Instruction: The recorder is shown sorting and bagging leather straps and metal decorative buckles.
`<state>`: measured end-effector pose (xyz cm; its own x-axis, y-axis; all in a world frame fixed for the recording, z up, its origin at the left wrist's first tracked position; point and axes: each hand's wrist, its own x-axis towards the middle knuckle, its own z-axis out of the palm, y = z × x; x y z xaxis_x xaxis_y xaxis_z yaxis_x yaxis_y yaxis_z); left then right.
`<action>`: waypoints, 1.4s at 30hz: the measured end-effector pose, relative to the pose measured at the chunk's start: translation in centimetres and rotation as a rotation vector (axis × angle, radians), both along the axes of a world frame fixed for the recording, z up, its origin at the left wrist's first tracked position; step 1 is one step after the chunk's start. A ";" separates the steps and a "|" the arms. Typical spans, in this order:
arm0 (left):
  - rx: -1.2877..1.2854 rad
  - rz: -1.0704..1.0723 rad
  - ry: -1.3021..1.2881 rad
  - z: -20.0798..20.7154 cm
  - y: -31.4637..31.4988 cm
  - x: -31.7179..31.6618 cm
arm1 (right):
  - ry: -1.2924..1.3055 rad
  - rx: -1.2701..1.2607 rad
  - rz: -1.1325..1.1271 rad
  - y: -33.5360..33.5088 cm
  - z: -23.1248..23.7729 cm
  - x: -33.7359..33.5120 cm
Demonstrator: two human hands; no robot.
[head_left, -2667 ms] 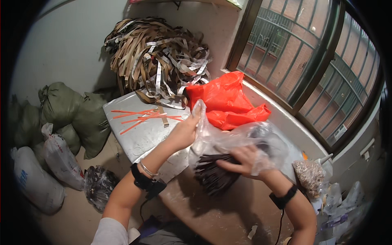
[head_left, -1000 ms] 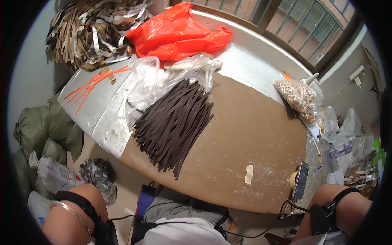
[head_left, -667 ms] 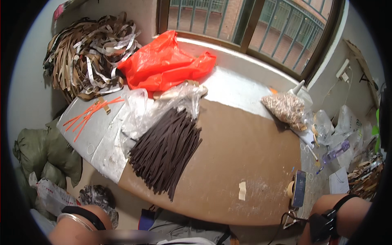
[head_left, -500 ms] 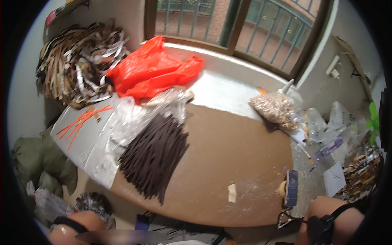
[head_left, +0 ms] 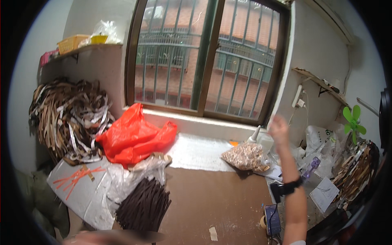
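Note:
My right hand (head_left: 279, 131) is raised at the right, in front of the window frame's lower corner and near a white nozzle bottle (head_left: 254, 134). Its fingers are smeared by motion, so I cannot make out whether they hold anything. A black strap with a small device (head_left: 286, 188) circles my right forearm. At the lower left edge is a blurred skin-toned shape (head_left: 110, 237), seemingly part of my left hand or arm; no fingers can be made out. Beyond it, a bundle of dark brown strips (head_left: 143, 208) lies on the brown tabletop (head_left: 200, 196).
A red plastic bag (head_left: 130, 143), clear plastic, orange sticks (head_left: 77, 177) and a heap of straps (head_left: 69, 118) are at the left. A bag of small beige pieces (head_left: 245, 156), a phone (head_left: 272, 219), a purple object (head_left: 312, 166) and a green fan (head_left: 354, 121) are at the right.
My right arm has risen from the lower right edge to reach up by the window. The view has tilted upward, showing more window and the shelves. The strips and bags appear unmoved on the table.

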<state>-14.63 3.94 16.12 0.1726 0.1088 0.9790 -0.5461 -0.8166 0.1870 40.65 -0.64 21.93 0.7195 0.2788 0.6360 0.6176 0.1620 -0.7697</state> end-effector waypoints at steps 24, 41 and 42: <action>-0.578 0.141 0.930 -11.4 2.5 6.1 | -0.063 -0.531 -0.522 -5.6 -18.2 19.9; -0.680 0.025 0.765 -10.5 -0.4 8.9 | 0.190 -0.220 0.567 -4.7 -5.4 -11.2; -0.692 -0.052 0.879 -11.1 0.7 9.4 | 0.186 -0.289 0.571 -4.8 -6.4 -13.0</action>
<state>-5.27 4.62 5.04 0.7948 0.5547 0.2462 -0.0314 -0.3675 0.9295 27.65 -5.40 15.52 0.4986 0.7895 0.3579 0.3487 0.1953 -0.9167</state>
